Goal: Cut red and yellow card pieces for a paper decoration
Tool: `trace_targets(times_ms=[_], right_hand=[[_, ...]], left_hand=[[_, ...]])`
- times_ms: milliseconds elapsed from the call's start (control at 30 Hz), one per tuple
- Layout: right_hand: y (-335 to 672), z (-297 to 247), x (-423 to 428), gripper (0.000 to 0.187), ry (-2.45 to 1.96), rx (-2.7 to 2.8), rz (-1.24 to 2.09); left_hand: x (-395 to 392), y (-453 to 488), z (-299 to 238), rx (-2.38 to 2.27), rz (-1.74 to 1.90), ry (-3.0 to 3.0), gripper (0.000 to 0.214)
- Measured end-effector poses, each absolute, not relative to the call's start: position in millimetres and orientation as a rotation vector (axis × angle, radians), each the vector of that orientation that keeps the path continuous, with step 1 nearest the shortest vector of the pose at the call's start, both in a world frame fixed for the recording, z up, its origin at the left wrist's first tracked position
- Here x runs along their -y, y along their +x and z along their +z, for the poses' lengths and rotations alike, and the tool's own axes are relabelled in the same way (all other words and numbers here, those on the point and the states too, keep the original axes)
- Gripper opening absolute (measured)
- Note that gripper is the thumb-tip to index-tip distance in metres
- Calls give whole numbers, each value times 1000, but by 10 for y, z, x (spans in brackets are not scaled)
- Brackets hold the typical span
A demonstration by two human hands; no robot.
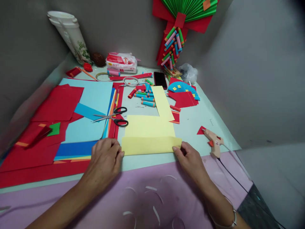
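Observation:
A sheet of yellow paper [150,125] lies in front of me, its near edge turned up into a wide folded band [147,146]. At the band's left end my left hand [106,156] has its fingers curled, thumb against the paper's corner. My right hand [189,157] pinches the right end between thumb and fingers. Beyond the sheet a narrower yellow strip [163,101] overlaps its far right corner. Black-handled scissors [111,117] lie spread apart just left of the sheet, on coloured paper.
Red sheets [57,101] and light blue paper [90,92] are stacked at left. Small blue rolled tubes [147,99] lie behind the yellow paper. A glue gun [214,141] rests at right, its cord trailing off. A phone [160,80] and a tissue pack [121,62] are farther back.

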State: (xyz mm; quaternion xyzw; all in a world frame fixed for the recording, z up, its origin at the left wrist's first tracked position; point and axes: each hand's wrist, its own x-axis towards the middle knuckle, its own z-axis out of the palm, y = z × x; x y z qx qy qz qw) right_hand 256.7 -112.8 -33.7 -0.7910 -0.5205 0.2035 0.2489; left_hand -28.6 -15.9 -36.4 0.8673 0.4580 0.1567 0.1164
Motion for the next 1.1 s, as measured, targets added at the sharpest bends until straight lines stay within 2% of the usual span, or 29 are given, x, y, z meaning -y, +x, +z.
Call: trace_targets(times_ms=[267,1100], right_hand=[[2525,-368,1128,30,-2188,1476,411],[2534,-382,1069,32,-2331,1561,327]], left_hand=[[188,-214,-362,-1428,413,2515,25],[252,-146,-357,-1477,431,2615,15]])
